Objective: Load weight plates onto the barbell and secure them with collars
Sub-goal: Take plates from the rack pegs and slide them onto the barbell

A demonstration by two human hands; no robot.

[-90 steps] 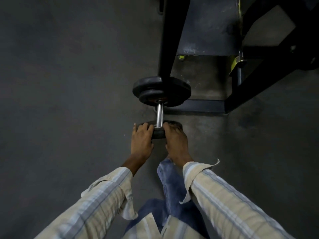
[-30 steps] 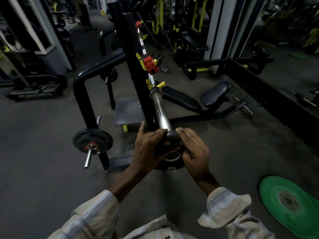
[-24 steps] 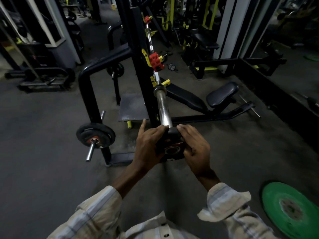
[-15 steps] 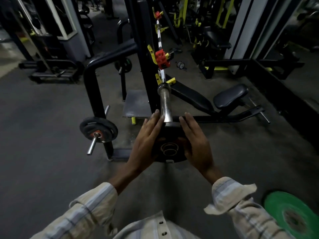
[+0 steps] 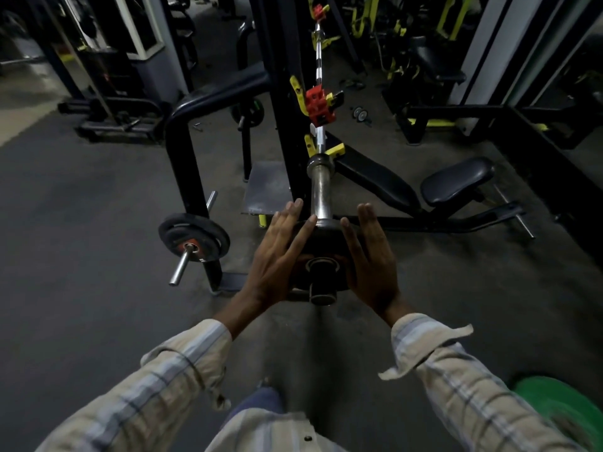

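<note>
Plate (image 5: 321, 243) on barbell (image 5: 320, 194) sleeve, near its free end.
Left hand (image 5: 277, 256) and right hand (image 5: 370, 259) press flat against the plate's sides, fingers straight and spread slightly.

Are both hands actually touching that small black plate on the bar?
Touching. In the head view, the left hand and right hand press flat against the black plate threaded on the barbell sleeve.

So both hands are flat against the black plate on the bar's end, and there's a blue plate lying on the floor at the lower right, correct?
Not quite: the head view shows the plate on the floor is green, not blue. The rest holds: the left hand and right hand press the black plate on the bar.
</note>
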